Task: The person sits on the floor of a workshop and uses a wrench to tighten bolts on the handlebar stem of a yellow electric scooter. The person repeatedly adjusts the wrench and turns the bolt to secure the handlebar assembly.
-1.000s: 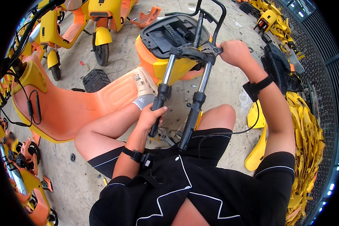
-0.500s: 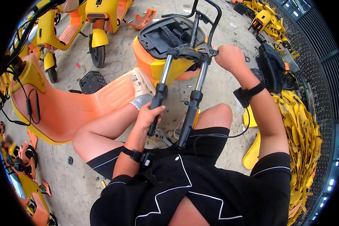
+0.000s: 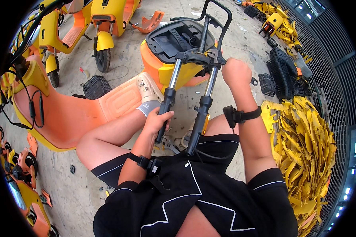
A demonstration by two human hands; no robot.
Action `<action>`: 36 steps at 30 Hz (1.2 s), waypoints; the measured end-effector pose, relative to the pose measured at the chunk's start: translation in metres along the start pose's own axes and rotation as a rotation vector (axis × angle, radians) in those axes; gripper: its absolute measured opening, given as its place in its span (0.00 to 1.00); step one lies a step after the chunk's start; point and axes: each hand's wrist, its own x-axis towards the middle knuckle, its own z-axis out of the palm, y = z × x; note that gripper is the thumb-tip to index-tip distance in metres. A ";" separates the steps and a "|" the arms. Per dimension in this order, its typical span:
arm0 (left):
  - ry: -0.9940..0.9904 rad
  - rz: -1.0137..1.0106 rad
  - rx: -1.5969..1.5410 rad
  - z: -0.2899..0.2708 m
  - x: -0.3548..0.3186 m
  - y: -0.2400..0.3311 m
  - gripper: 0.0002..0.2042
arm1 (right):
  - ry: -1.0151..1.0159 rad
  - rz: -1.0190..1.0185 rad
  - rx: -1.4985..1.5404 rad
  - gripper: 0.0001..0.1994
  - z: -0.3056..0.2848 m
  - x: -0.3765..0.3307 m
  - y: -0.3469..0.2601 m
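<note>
Across my lap and the scooter stands a black and chrome front fork [image 3: 203, 104] with a bent black handlebar [image 3: 227, 17] at its far end. My left hand [image 3: 156, 122] is closed round the black lower tube of the left fork leg. My right hand [image 3: 236, 73] is closed on a wrench [image 3: 254, 81]; its holed end sticks out past the little-finger side. The wrench's jaw end [image 3: 217, 59] lies at the fork clamp [image 3: 197, 58], beside the top of the right leg. How firmly the jaw grips there is hard to see. Most of the handle is hidden in my fist.
A yellow and orange scooter body [image 3: 55, 114] lies under my left leg, its open seat bay [image 3: 180, 41] behind the fork. Yellow scooters [image 3: 103, 23] stand far left. At right are a heap of yellow panels [image 3: 304, 154] and black baskets [image 3: 281, 75]. A small crate [image 3: 97, 87] sits left.
My right forearm has swung inward to the left, and the wrench's holed end has moved down toward me. The fork's far end has shifted slightly right. My left hand keeps its hold.
</note>
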 end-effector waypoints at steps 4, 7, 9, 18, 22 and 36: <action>-0.006 0.008 -0.051 0.002 -0.002 -0.005 0.11 | -0.005 -0.139 0.057 0.12 -0.006 -0.001 0.016; -0.026 0.011 -0.068 -0.002 -0.001 -0.002 0.11 | -0.054 -0.296 0.119 0.13 -0.019 0.006 0.033; -0.018 -0.020 -0.061 -0.001 -0.002 -0.003 0.11 | -0.175 -0.411 0.137 0.14 -0.027 0.015 0.049; -0.053 -0.021 -0.083 -0.006 0.001 -0.006 0.12 | -0.565 -0.543 0.382 0.18 -0.042 0.044 0.085; -0.059 -0.004 -0.105 -0.007 0.003 -0.008 0.13 | -0.895 -0.305 0.697 0.17 -0.039 0.052 0.086; -0.006 -0.022 -0.106 -0.003 -0.002 -0.003 0.13 | -1.147 0.033 1.109 0.18 -0.028 0.042 0.091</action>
